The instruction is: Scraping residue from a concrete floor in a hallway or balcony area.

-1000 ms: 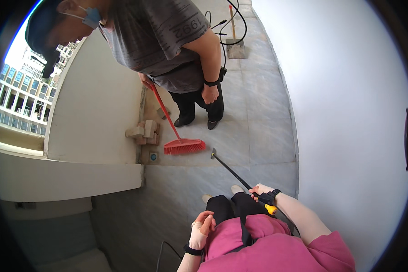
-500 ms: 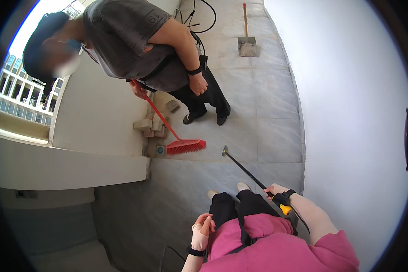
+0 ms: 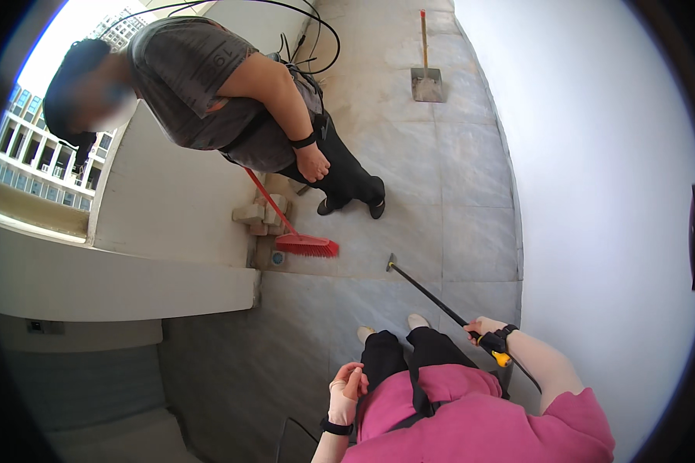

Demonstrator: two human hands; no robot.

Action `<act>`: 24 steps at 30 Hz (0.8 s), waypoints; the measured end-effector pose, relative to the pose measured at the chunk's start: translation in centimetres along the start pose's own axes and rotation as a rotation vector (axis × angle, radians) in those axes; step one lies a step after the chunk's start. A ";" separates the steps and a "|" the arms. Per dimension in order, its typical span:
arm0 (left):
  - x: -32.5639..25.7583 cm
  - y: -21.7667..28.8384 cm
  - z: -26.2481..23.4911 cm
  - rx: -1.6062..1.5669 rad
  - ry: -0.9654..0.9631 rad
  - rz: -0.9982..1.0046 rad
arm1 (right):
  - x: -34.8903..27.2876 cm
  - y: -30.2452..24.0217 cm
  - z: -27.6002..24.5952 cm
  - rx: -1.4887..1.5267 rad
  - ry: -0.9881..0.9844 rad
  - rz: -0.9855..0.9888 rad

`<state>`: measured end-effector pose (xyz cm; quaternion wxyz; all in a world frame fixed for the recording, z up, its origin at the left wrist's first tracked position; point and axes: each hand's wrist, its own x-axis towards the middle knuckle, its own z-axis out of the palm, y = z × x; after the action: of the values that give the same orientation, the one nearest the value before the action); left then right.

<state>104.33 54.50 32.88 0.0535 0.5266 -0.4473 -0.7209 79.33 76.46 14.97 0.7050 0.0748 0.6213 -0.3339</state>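
My right hand (image 3: 483, 327) is closed around the black shaft of a long-handled scraper (image 3: 432, 296), close to its yellow end piece. The shaft slants forward and left over the grey tiles to a small flat head (image 3: 391, 263). My left hand (image 3: 347, 382) hangs beside my left thigh, its fingers loosely bent and holding nothing. Ahead on the left, a co-worker (image 3: 232, 100) in a grey shirt stands with a red broom (image 3: 307, 245), bristles down at the floor. The hand on the broom is hidden; the co-worker's other hand (image 3: 313, 163) hangs loosely curled.
A dustpan (image 3: 426, 86) with an upright handle stands far ahead. By the left wall lie several bricks (image 3: 262, 217), near a floor drain (image 3: 278, 258). A white wall (image 3: 587, 193) runs along my right, a low ledge (image 3: 185, 285) juts in at left. Black cables (image 3: 336, 46) loop behind the co-worker.
The broom head has swung slightly left, and the co-worker's body and free hand have shifted left. The scraper and my right hand have moved a little right. My left hand stays put.
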 end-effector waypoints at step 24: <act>2.3 0.6 0.8 0.025 0.007 -0.024 | -10.3 6.5 -4.0 0.057 0.309 0.083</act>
<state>102.37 53.35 31.72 0.0397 0.5350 -0.4499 -0.7140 79.61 87.45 21.67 0.6119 0.1708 0.7088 -0.3064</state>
